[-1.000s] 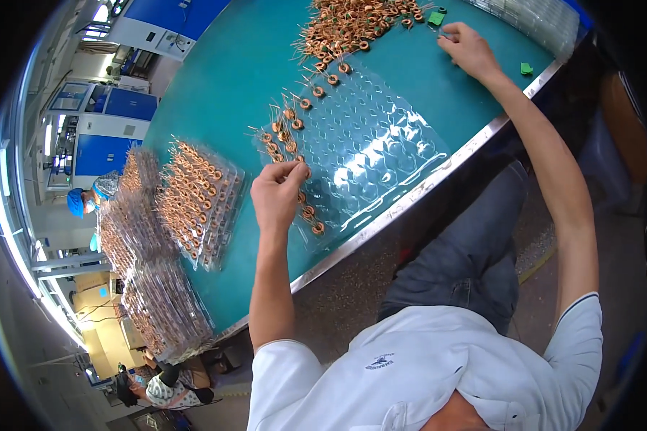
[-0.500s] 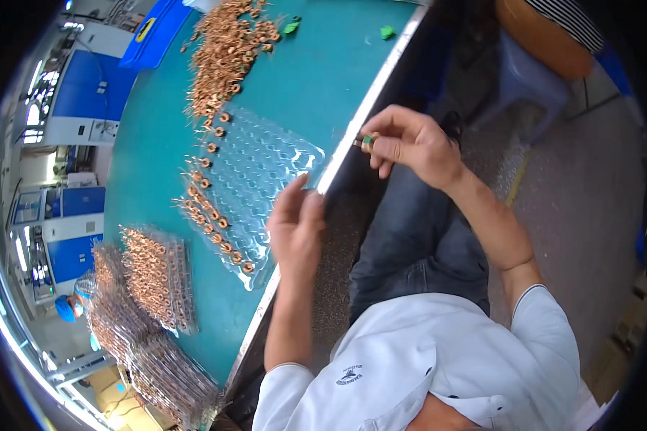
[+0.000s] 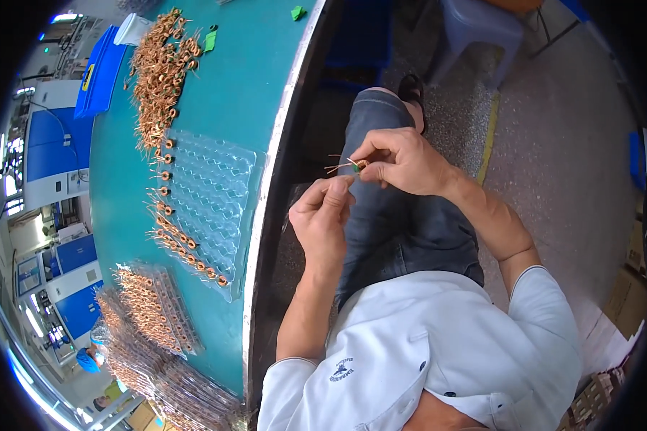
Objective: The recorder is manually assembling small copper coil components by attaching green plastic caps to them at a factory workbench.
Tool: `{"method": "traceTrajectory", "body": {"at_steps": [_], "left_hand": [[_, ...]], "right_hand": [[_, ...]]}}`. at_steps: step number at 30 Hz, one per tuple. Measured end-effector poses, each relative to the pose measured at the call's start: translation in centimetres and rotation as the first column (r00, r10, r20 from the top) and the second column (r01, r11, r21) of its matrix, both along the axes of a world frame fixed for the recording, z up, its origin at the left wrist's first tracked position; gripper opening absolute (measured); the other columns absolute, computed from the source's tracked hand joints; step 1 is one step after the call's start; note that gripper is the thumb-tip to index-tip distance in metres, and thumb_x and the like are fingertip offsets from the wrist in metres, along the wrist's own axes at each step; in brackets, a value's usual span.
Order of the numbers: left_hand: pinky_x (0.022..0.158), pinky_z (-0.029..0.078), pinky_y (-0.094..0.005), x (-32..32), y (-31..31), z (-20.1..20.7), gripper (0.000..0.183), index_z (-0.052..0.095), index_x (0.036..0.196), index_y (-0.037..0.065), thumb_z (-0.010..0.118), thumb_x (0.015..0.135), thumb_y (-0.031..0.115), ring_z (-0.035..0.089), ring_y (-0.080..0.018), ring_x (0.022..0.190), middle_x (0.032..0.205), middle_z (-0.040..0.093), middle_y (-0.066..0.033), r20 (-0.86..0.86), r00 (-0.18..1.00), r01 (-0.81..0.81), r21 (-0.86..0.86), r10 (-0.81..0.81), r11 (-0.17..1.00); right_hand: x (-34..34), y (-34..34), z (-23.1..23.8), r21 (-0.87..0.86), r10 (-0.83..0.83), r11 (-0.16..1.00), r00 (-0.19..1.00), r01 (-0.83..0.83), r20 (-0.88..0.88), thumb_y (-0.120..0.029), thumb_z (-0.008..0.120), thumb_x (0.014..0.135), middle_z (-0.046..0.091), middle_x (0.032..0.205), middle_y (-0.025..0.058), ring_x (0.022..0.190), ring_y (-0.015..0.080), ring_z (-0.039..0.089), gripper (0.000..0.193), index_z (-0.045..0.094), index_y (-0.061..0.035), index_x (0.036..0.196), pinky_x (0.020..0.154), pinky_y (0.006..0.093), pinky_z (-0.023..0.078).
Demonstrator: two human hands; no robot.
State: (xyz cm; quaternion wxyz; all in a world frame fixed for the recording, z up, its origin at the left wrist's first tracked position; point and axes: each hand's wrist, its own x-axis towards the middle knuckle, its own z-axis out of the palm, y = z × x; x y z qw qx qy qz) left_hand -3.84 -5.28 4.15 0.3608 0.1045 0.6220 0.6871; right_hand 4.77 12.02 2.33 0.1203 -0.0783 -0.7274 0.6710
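Note:
Over my lap, my right hand [image 3: 407,164] pinches a small copper-wound ring coil [image 3: 361,164] between thumb and fingertips. Thin wire leads stick out from the coil to the left, and a bit of green shows on it. My left hand [image 3: 322,219] is closed just below and to the left, thumb and forefinger pinched at the ends of the leads. A clear plastic tray [image 3: 212,194] with rows of pockets lies on the table beside my left hand. Copper ring coils [image 3: 182,244] line its left and near edges, their leads pointing outward.
A heap of loose coils [image 3: 162,72] covers the far part of the green table [image 3: 244,79]. Green scraps [image 3: 210,41] lie near it. Filled trays [image 3: 169,373] are stacked at the near left. A blue bin [image 3: 101,72] and a plastic stool [image 3: 482,32] stand farther off.
My left hand has come from beside the tray to the coil's leads and closed there. The coil has turned in my right hand, its leads now showing. The whole view has shifted and rotated.

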Motion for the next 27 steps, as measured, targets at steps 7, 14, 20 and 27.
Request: {"method": "traceTrajectory", "body": {"at_steps": [7, 14, 20, 27], "left_hand": [[0.048, 0.029, -0.0174, 0.2, 1.9, -0.8, 0.018, 0.068, 0.095, 0.001, 0.065, 0.093, 0.018, 0.043, -0.0045, 0.055, 0.067, 0.056, 0.0008, 0.282, 0.959, -0.046, 0.044, 0.031, 0.998], [0.065, 0.043, -0.0215, 0.1, 2.7, -2.2, 0.021, 0.068, 0.105, 0.000, 0.068, 0.092, 0.017, 0.054, -0.0098, 0.088, 0.103, 0.056, -0.0047, -0.615, 0.786, 0.021, -0.084, -0.068, 0.996], [0.070, 0.045, -0.0244, 0.7, 2.5, -3.4, 0.013, 0.070, 0.091, 0.001, 0.067, 0.092, 0.013, 0.054, -0.0138, 0.090, 0.099, 0.055, -0.0061, -0.573, 0.819, 0.010, 0.062, 0.028, 0.998], [0.079, 0.043, -0.0225, 0.7, 2.8, -3.5, 0.014, 0.067, 0.102, 0.002, 0.066, 0.093, 0.012, 0.053, -0.0112, 0.090, 0.103, 0.056, -0.0038, -0.498, 0.867, 0.076, 0.119, -0.007, 0.990]], "right_hand": [[1.0, 0.7, -0.7, 0.215, -0.136, 0.966, 0.990, 0.141, -0.039, -0.006, 0.074, 0.080, 0.070, 0.081, 0.0085, 0.071, 0.0153, 0.066, 0.013, 0.069, -0.0001, 0.090, 0.062, 0.0275, 0.052], [1.8, 0.8, -0.2, 0.280, -0.116, 0.951, 0.990, 0.133, -0.076, -0.007, 0.075, 0.078, 0.069, 0.079, 0.0071, 0.069, 0.0140, 0.064, 0.011, 0.069, -0.0007, 0.086, 0.061, 0.0261, 0.050], [2.0, 0.1, -0.1, 0.306, -0.115, 0.944, 0.993, 0.121, -0.040, -0.005, 0.075, 0.077, 0.067, 0.074, 0.0071, 0.065, 0.0141, 0.062, 0.010, 0.067, -0.0005, 0.081, 0.060, 0.0279, 0.049], [3.4, 0.3, -1.1, 0.018, -0.232, 0.973, 0.967, 0.231, 0.102, -0.008, 0.072, 0.083, 0.065, 0.072, 0.0055, 0.066, 0.0116, 0.062, 0.012, 0.067, -0.0003, 0.090, 0.055, 0.0237, 0.048]]}}
